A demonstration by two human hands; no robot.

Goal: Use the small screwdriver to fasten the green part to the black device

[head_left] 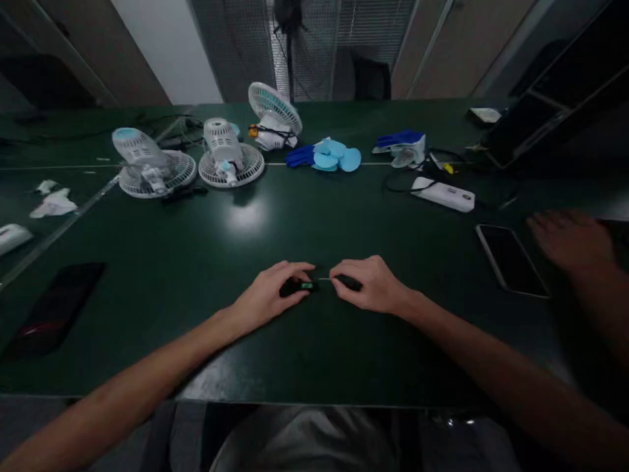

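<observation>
At the middle of the table's near half, my left hand [273,288] curls its thumb and fingers around a small black object with a green patch [307,286]. Its kind is too dark and small to tell. My right hand [369,283] grips the black handle of a screwdriver [350,282]. The thin metal shaft points left at the black object, and I cannot tell whether its tip touches. Both hands rest low over the dark green table [295,354], a short gap between their fingertips.
Fans [230,157] stand along the back left, with light blue fan blades [337,156] and blue-white gloves [403,145] farther right. A white power strip [443,194] and a phone [512,261] lie right, near another person's hand [572,239]. A dark phone-like slab [54,308] lies left.
</observation>
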